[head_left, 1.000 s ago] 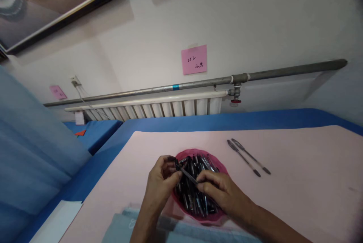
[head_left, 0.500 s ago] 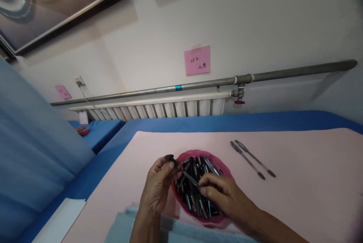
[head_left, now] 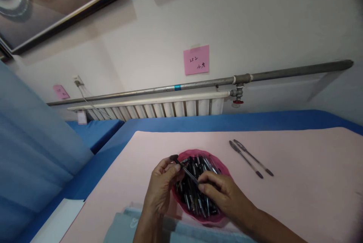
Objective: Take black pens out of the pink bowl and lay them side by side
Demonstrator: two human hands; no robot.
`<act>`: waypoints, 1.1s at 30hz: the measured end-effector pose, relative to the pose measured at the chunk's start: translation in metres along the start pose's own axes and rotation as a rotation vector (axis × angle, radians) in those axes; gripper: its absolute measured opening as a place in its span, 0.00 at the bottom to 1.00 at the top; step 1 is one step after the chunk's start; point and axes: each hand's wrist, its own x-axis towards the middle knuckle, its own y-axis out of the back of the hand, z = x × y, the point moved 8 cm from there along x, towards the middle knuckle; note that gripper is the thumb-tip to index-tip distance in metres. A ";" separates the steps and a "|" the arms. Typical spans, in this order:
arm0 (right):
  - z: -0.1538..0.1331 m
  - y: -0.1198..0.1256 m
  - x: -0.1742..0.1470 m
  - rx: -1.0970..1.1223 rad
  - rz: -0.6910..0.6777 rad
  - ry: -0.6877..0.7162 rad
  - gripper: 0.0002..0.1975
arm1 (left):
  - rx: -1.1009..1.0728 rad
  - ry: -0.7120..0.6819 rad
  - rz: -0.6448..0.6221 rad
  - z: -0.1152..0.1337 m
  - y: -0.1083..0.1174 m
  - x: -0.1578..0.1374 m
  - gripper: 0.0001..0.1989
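Note:
Over a pink basket (head_left: 227, 175) packed with pens, my two hands work on one pen. My left hand (head_left: 163, 184) is closed, thumb and fingers pinching a dark pen cap (head_left: 176, 159). The clear-barrelled pen (head_left: 190, 175) slants down from it to my right hand (head_left: 221, 193), whose thumb and forefinger grip the lower end. The pen's upper end meets the cap at my left thumb; how far it sits inside is hidden. Dark and clear pens (head_left: 195, 197) fill the basket below. Two capped pens (head_left: 246, 159) lie side by side on the pink sheet to the right.
A pink sheet (head_left: 297, 197) covers the blue table (head_left: 198, 122). Light blue cloth (head_left: 121, 224) lies at the near edge, white paper (head_left: 59, 220) at the left. A blue curtain (head_left: 34, 152) hangs left. Along the wall run a radiator (head_left: 170, 108) and a pipe (head_left: 297, 70).
The pen's end has come up to the cap in my left hand, closing the gap between them. Another person's hand at the far left has gone out of view.

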 end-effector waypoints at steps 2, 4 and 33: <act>0.000 0.000 -0.001 -0.036 0.018 0.013 0.06 | 0.022 0.005 0.011 -0.002 0.001 0.001 0.14; -0.001 -0.001 -0.001 -0.051 0.014 0.036 0.06 | 0.039 0.014 0.011 -0.004 0.003 0.002 0.14; 0.003 0.004 -0.003 0.020 0.048 0.064 0.09 | 0.188 0.088 -0.135 -0.019 -0.016 -0.003 0.11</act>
